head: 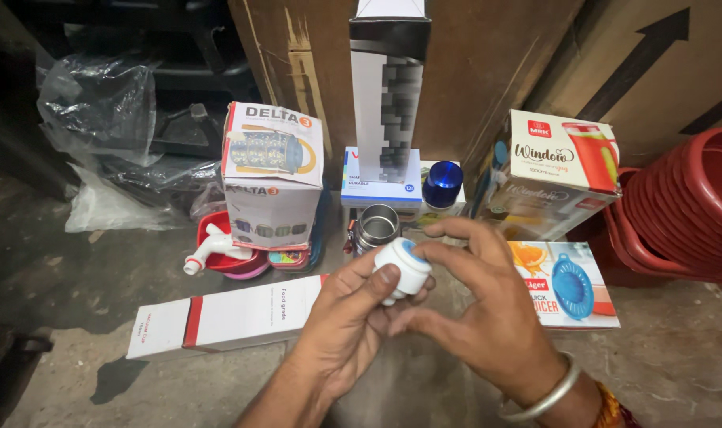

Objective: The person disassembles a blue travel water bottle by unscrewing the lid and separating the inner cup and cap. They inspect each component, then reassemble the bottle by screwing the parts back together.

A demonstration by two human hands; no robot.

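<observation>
Head view, looking down at my two hands over a grey concrete floor [99,277]. My left hand [341,329] has its grip clamped on a small white cap [403,268] with a blue top, thumb pressed across its front. My right hand [476,305] meets it from the other side, fingertips closed on the cap's blue end; a metal bangle [547,396] circles that wrist.

Everything else sits around the cap. Just behind it stands an open steel cup [377,226], with a blue lid [441,184] to the cup's right. Behind those rises a tall grey and white box [388,95], leaning on brown cardboard [487,71]. Left of the cap, a jug box [272,176] stands upright, and a white tap [210,247] lies across a red bowl [218,257] beside it. Below and left of the cap, a long white box [218,319] lies flat on the floor. Right of the cap lie a juicer box [571,289] and a tilted pitcher box [559,170], with stacked red tubs [685,210] far right. Clear plastic bags [99,143] are heaped far left.
</observation>
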